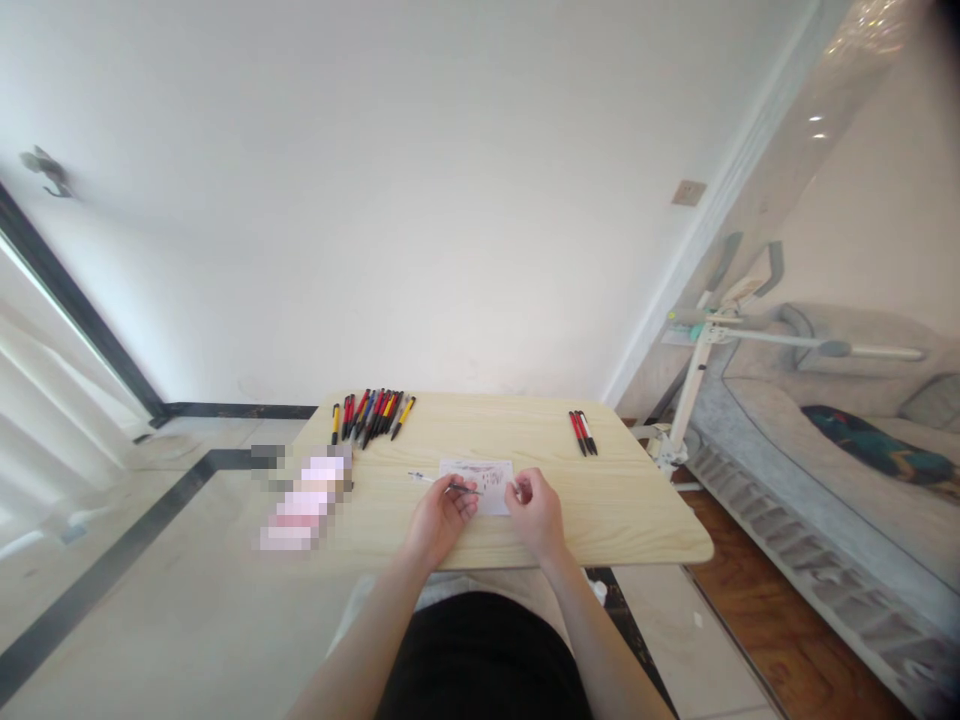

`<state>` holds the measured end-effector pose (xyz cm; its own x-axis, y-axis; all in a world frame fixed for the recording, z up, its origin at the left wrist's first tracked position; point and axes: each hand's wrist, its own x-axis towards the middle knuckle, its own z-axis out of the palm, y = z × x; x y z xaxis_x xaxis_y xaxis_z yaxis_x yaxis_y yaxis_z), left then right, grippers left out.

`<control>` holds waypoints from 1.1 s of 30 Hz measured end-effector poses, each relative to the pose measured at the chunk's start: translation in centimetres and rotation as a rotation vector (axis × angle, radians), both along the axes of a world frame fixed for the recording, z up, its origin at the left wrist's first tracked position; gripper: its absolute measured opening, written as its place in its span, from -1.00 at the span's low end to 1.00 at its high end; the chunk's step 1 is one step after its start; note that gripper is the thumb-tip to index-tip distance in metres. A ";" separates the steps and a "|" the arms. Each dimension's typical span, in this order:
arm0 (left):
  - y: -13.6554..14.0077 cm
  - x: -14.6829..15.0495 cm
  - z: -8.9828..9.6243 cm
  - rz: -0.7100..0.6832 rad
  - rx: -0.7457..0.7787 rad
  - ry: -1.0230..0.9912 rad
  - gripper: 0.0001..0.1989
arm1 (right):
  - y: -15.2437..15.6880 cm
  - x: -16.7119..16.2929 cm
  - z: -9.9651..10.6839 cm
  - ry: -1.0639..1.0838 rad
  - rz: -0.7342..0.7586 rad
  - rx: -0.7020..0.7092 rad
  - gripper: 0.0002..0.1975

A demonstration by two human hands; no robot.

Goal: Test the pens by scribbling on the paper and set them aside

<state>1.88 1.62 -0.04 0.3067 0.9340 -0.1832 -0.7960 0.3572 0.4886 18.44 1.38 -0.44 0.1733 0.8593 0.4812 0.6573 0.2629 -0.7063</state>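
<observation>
My left hand (441, 517) is closed round a slim pen (465, 489) over the left part of a white sheet of paper (491, 500). The pen's dark end points right, across the paper. A thin pale length (420, 477) sticks out on the other side of this hand; whether it belongs to the same pen I cannot tell. Dark marks cover part of the sheet. At the paper's right edge, my right hand (537, 508) has its thumb and fingers pinched together. Anything between those fingertips is too small or hidden to name.
Several red, yellow and dark pens (379, 415) lie bunched at the table's back left. Three more pens (582, 432) lie at the back right of the light wooden table (622, 500). A blurred-out pinkish item (307, 500) covers the left edge. A wall stands behind.
</observation>
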 end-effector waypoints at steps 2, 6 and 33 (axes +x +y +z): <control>0.0 0.0 0.0 -0.008 -0.009 0.000 -0.93 | 0.3 -0.2 0.1 -0.099 -0.021 0.000 -0.93; 0.0 -0.1 0.1 -0.012 -0.013 0.006 -0.93 | 0.7 -0.6 0.0 -0.223 -0.065 -0.046 -0.95; 0.0 -0.1 0.1 -0.032 -0.010 0.019 -0.93 | 0.4 -0.6 0.4 -0.383 -0.023 -0.269 -0.84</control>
